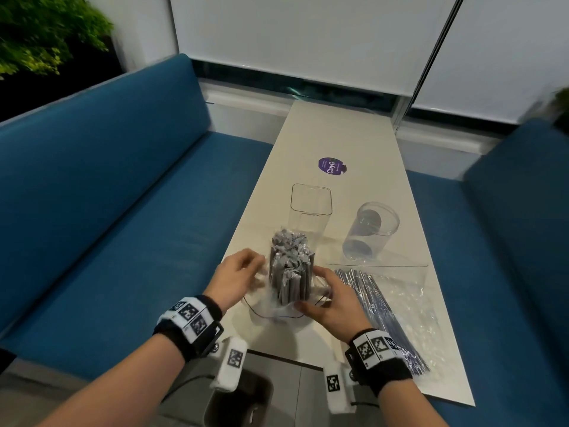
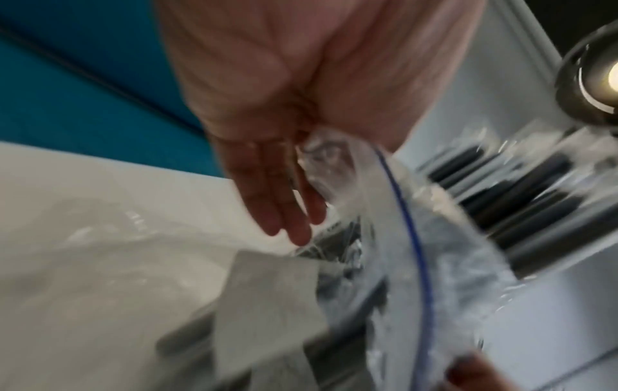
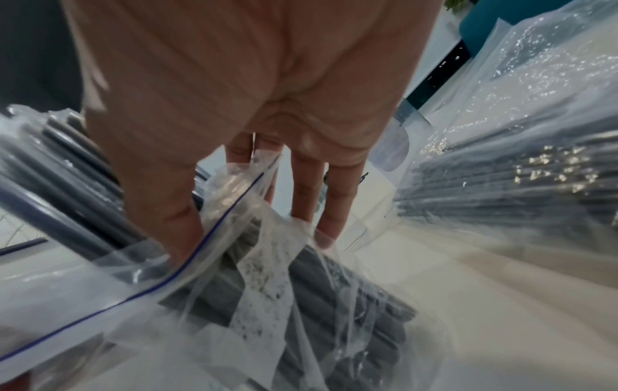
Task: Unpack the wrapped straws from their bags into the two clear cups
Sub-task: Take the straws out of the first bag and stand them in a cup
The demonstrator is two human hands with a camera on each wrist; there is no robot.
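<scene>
A bundle of grey wrapped straws (image 1: pixel 289 269) stands upright near the table's front edge, its clear zip bag (image 1: pixel 277 312) pushed down around its base. My left hand (image 1: pixel 255 266) pinches the bag's left side, and the left wrist view shows plastic caught between thumb and fingers (image 2: pixel 287 206). On the other side, my right hand (image 1: pixel 311 291) holds the bag's rim, the thumb (image 3: pixel 174 217) lying on the blue zip line of the bag (image 3: pixel 160 285). A square clear cup (image 1: pixel 311 208) stands just behind the bundle, a round clear cup (image 1: pixel 371 231) to its right; both hold nothing.
A second clear bag of thin blue-silver straws (image 1: pixel 385 306) lies flat at the right front of the long white table (image 1: pixel 348 140). A purple sticker (image 1: pixel 332 167) sits farther back. Blue benches (image 1: pixel 107 217) flank the table on both sides.
</scene>
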